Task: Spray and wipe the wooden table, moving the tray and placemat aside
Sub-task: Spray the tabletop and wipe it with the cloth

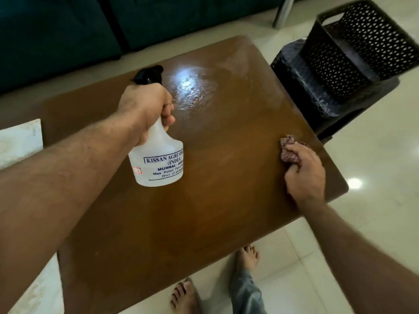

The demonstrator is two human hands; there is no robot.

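Right now I see my left hand [147, 107] wrapped around the neck of the spray bottle [157, 159], fingers curled under the black trigger head [148, 74], with the nozzle aimed toward twelve o'clock across the wooden bench [226, 132]. The bottle hangs tilted above the bench, its clear body with printed label toward me, not touching the wood. Just past the nozzle, at about one o'clock from that hand, a wet patch [192, 89] shines on the surface. My right hand [303, 171] sits at three o'clock near the bench's right edge, fingers curled over a bunched reddish cloth [289, 148] and pressing it onto the wood; the cloth pokes out at the eleven o'clock side of the hand. Bottle and cloth are well apart, with bare wood between them. The near edge of the bench runs diagonally toward five o'clock, and my bare feet [215, 279] stand on the pale tiled floor [374, 223] beside it. At two o'clock, just off the bench's right edge, a black perforated basket [362, 48] rests on a dark stool [301, 85]. At nine o'clock a pale sheet [20, 141] lies against the bench's left side; I cannot tell whether it is the placemat. Both forearms reach forward, the left extended farther and crossing the bench.
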